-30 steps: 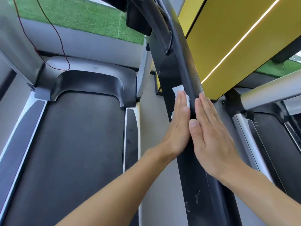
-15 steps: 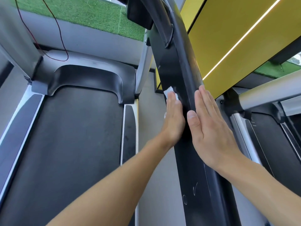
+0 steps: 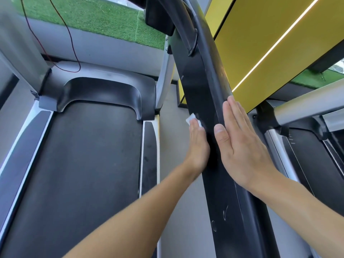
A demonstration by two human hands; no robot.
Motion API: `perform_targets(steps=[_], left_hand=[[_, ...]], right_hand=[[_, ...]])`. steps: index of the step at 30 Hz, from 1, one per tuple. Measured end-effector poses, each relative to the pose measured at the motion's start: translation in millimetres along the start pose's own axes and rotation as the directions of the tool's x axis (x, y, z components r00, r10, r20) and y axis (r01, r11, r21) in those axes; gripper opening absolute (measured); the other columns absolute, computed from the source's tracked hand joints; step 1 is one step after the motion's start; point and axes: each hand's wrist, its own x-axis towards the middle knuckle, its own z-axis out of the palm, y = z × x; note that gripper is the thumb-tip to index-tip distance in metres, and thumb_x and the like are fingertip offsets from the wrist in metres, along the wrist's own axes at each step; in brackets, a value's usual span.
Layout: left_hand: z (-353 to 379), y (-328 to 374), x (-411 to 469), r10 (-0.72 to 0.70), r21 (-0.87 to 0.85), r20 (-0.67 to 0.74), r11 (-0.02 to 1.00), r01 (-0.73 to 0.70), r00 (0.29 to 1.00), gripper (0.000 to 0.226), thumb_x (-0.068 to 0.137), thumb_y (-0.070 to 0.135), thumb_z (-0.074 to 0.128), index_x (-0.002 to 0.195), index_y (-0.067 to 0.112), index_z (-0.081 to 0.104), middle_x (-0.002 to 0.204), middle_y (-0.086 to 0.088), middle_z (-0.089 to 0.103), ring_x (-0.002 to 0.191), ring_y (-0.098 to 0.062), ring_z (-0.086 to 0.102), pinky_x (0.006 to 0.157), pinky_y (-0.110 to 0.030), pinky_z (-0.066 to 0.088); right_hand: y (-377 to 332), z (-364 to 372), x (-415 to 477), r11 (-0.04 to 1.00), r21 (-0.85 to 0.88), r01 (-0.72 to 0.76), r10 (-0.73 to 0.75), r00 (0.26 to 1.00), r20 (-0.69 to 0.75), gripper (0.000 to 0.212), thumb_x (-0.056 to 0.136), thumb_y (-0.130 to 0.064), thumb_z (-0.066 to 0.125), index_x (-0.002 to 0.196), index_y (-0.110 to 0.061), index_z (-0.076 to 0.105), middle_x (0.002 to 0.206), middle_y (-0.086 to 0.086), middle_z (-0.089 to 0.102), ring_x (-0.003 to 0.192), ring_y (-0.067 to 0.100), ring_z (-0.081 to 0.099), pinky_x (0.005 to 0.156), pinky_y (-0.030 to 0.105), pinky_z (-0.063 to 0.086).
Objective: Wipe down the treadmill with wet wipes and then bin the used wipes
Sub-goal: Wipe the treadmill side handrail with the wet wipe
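Observation:
A black side rail [image 3: 201, 94] of the treadmill runs from top centre down to the lower right. My left hand [image 3: 198, 146] lies flat against the rail's left face and presses a white wet wipe [image 3: 191, 120] onto it; only a corner of the wipe shows past my fingertips. My right hand [image 3: 242, 146] rests flat and straight-fingered on the rail's right side, holding nothing. The treadmill's black belt [image 3: 83, 164] fills the left of the head view.
A red cable [image 3: 70, 40] hangs over the grey motor cover [image 3: 104, 75] at the belt's far end. A yellow wall panel [image 3: 270, 43] stands at right behind the rail. A second treadmill's silver handrail [image 3: 307, 103] and deck lie at far right. Green turf covers the floor beyond.
My left hand has slid the wipe from the rail's rounded edge leftward onto its flat left face. My right hand has stayed in place on the rail.

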Motion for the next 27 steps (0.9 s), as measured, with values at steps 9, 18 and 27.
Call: perform_targets(steps=[9, 18, 27], left_hand=[[17, 67, -33, 0.238, 0.014, 0.003, 0.971, -0.238, 0.971, 0.058, 0.104, 0.053, 0.006, 0.156, 0.032, -0.008, 0.156, 0.029, -0.013, 0.144, 0.013, -0.01, 0.125, -0.035, 0.0], [19, 43, -54, 0.261, 0.135, 0.067, 0.954, -0.268, 0.963, 0.052, 0.109, 0.035, 0.009, 0.153, 0.027, -0.018, 0.16, 0.017, -0.025, 0.144, 0.008, -0.02, 0.125, -0.035, -0.004], [16, 12, -46, 0.101, 0.049, 0.077, 0.993, -0.105, 0.992, 0.073, 0.095, 0.074, 0.01, 0.157, 0.037, -0.004, 0.163, 0.023, -0.005, 0.146, 0.009, -0.008, 0.124, -0.034, 0.0]], right_hand=[[-7, -7, -20, 0.996, 0.051, -0.072, 0.072, 0.997, 0.009, 0.074, 0.092, -0.057, 0.0, 0.158, -0.023, 0.007, 0.164, -0.016, -0.003, 0.146, -0.009, -0.01, 0.124, 0.029, -0.001], [-5, -1, -38, 0.999, 0.018, -0.037, 0.037, 0.999, -0.001, 0.072, 0.093, -0.059, 0.001, 0.157, -0.026, -0.001, 0.164, -0.017, -0.009, 0.145, -0.009, -0.013, 0.121, 0.021, -0.001], [-5, -1, -39, 0.999, -0.018, -0.043, 0.043, 0.999, -0.002, 0.075, 0.091, -0.061, 0.001, 0.157, -0.025, -0.001, 0.164, -0.017, -0.01, 0.145, -0.009, -0.015, 0.118, 0.017, -0.003]])
